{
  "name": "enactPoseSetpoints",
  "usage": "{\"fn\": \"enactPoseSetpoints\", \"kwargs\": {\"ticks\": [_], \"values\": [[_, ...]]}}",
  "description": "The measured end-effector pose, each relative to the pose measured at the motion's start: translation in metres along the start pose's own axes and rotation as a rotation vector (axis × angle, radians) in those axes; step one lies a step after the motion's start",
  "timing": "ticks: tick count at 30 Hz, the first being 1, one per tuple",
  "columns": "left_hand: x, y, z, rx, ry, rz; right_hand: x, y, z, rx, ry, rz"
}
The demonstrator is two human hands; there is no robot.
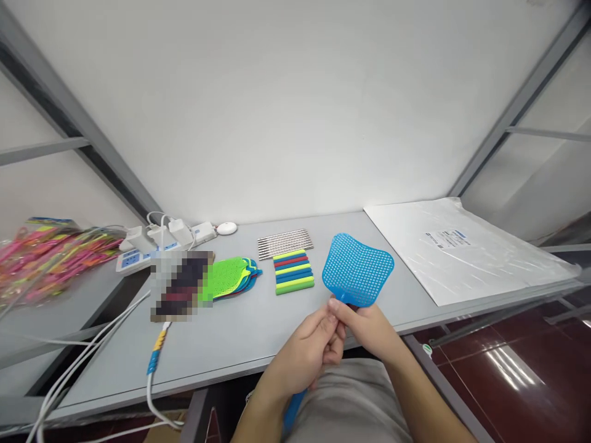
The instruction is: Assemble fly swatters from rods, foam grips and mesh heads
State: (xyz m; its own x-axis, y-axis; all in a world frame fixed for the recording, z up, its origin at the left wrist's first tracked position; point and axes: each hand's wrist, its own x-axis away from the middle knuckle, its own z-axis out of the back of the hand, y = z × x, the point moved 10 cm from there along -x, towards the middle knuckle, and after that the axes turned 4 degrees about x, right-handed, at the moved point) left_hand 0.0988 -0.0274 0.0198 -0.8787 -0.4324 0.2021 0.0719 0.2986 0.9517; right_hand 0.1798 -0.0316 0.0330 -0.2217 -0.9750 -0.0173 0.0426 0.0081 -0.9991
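Both hands meet near the front edge of the table around one blue fly swatter. Its square mesh head [357,271] rises above my fingers, tilted to the right, and a blue handle [293,409] shows below my left wrist. My left hand [307,347] is closed around the shaft, which the fingers hide. With thumb and fingers, my right hand [362,323] pinches the neck just under the mesh. Behind them on the table lie several coloured tubes [294,272] in a row, and beyond those several thin metal rods [285,244]. Loose green and blue swatter heads [231,277] are stacked to the left.
A blurred-out phone-like object [182,286] with a white cable [150,387] lies at the left. Behind it stands a power strip [133,259] with chargers. Bagged pink and yellow items [55,258] are at far left. A large white wrapped panel [462,252] covers the right side.
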Motion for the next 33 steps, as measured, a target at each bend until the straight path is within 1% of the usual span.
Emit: {"fn": "enactPoseSetpoints", "kwargs": {"ticks": [1,2,3,5,6,7,8,9,10,11,12,13,14,15,16,17,18,19,20,22,25,29,33], "values": [[0.001,0.002,0.003,-0.114,0.03,0.001,0.002,0.004,-0.002,0.013,-0.006,0.001],[0.003,0.006,0.005,-0.243,0.056,-0.015,0.003,0.007,-0.002,0.016,0.018,0.011],[0.006,0.012,0.007,-0.381,0.088,-0.04,0.004,0.009,0.002,0.009,0.083,0.031],[0.013,0.031,0.011,-0.671,0.198,-0.125,0.008,0.011,0.019,-0.011,0.3,0.086],[0.019,0.044,0.012,-0.8,0.293,-0.197,0.011,0.011,0.029,-0.021,0.42,0.111],[0.029,0.06,0.012,-0.902,0.409,-0.295,0.014,0.011,0.036,-0.028,0.514,0.13],[0.041,0.076,0.009,-0.959,0.525,-0.424,0.016,0.011,0.042,-0.036,0.574,0.141],[0.055,0.09,0.003,-0.955,0.612,-0.576,0.017,0.011,0.046,-0.053,0.614,0.148],[0.066,0.099,-0.005,-0.893,0.64,-0.72,0.017,0.01,0.051,-0.078,0.656,0.155],[0.072,0.102,-0.013,-0.791,0.592,-0.82,0.018,0.008,0.055,-0.108,0.694,0.162],[0.069,0.098,-0.02,-0.674,0.489,-0.865,0.019,0.007,0.058,-0.141,0.723,0.168],[0.06,0.09,-0.027,-0.572,0.364,-0.845,0.019,0.005,0.06,-0.171,0.741,0.172],[0.045,0.077,-0.033,-0.499,0.242,-0.764,0.019,0.003,0.06,-0.196,0.748,0.175],[0.031,0.063,-0.029,-0.459,0.236,-0.668,0.019,0.001,0.059,-0.211,0.749,0.175],[0.018,0.049,-0.019,-0.402,0.295,-0.586,0.019,0.0,0.056,-0.222,0.741,0.174],[0.005,0.035,-0.01,-0.304,0.321,-0.514,0.019,0.0,0.053,-0.23,0.728,0.17],[-0.006,0.022,-0.005,-0.174,0.309,-0.456,0.02,0.0,0.049,-0.231,0.71,0.166],[-0.015,0.012,-0.002,-0.068,0.295,-0.427,0.02,0.0,0.044,-0.226,0.689,0.162],[-0.02,0.006,0.001,0.009,0.296,-0.427,0.021,0.001,0.04,-0.217,0.671,0.16],[-0.021,0.003,0.008,0.101,0.334,-0.448,0.023,0.004,0.032,-0.2,0.648,0.166],[-0.014,0.004,0.016,0.167,0.41,-0.465,0.024,0.007,0.02,-0.219,0.605,0.187],[-0.005,0.006,0.018,0.226,0.461,-0.517,0.024,0.005,0.005,-0.268,0.509,0.21],[0.001,0.004,0.016,0.274,0.52,-0.586,0.026,0.002,-0.003,-0.289,0.449,0.235]]}}
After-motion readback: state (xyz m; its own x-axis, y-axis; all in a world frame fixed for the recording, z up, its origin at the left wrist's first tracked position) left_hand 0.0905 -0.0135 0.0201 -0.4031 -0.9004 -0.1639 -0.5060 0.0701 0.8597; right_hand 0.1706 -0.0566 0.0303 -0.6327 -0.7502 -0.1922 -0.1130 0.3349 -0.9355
